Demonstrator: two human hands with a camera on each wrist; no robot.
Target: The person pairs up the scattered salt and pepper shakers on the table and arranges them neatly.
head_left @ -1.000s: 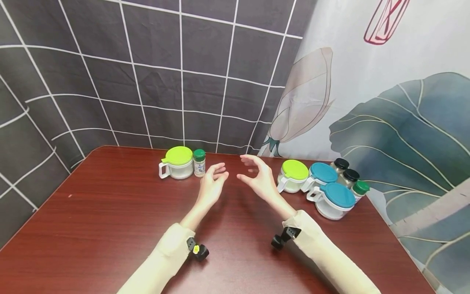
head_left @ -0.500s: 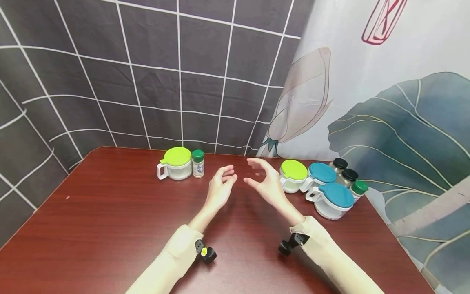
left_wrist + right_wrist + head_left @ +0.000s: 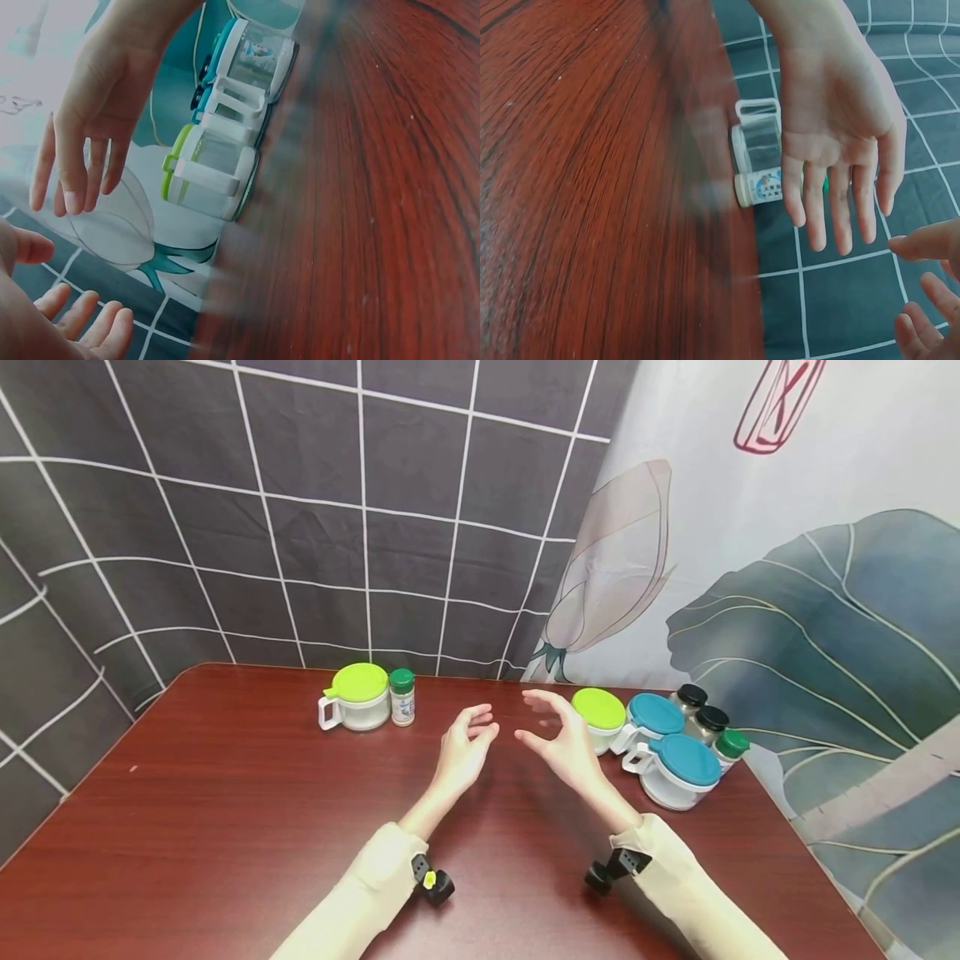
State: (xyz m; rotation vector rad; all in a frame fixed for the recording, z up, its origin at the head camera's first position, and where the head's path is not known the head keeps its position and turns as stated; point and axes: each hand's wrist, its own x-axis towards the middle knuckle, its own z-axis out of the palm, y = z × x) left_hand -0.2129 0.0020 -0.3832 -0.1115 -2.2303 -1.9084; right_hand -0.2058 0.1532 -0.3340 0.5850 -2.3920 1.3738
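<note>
My left hand (image 3: 463, 752) hovers over the middle of the table, fingers loosely bent, holding nothing. Facing it across a small gap, my right hand (image 3: 564, 745) has its thumb and fingers spread apart, also with nothing in it. Left of the left hand, a green-capped shaker bottle (image 3: 402, 700) stands beside a seasoning jar with a lime-green lid (image 3: 358, 697). Just behind the right hand, and partly hidden by it, is a second lime-lidded jar (image 3: 600, 712). In the right wrist view, the left hand (image 3: 832, 112) covers part of the shaker bottle (image 3: 761, 187).
Two blue-lidded jars (image 3: 654, 716) (image 3: 684, 764) stand at the right, their handles toward the hands. Behind them are two black-capped bottles (image 3: 708, 722) and another green-capped shaker (image 3: 731, 748). A grey grid-patterned cloth (image 3: 300, 527) hangs along the back edge of the reddish-brown table (image 3: 225, 827).
Both hands have drifted to the right and slightly nearer, keeping about the same gap. The right hand now overlaps the right lime-lidded jar. Jars and bottles stay where they were.
</note>
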